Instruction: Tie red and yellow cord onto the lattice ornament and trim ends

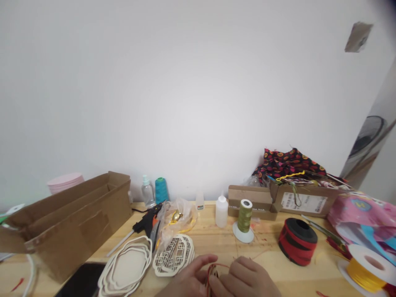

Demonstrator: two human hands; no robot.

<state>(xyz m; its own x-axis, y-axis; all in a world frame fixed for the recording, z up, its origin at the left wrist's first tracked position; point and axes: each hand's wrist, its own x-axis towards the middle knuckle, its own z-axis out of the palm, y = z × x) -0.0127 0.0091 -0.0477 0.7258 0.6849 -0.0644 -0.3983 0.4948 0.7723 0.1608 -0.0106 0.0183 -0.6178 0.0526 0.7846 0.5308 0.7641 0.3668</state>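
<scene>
At the bottom edge of the head view my two hands meet over the wooden table. My left hand [192,279] is closed round a small piece with a red cord [209,270], its index finger reaching forward. Bent fingers of my right hand [244,277] press against the same piece from the right. The cord makes a thin loop between the hands. My fingers hide most of the small piece, so I cannot tell its kind. Just left of my left hand lie cream lattice-patterned cutouts [165,264] and a stack of plain cream frames [128,268].
A long cardboard box [93,222] stands at left. Behind the cutouts are a glue gun [144,225] and a plastic bag [182,212]. A white squeeze bottle [221,212], green thread spool [245,218], red ribbon roll [297,243] and yellow cord spool [365,272] stand ahead and right.
</scene>
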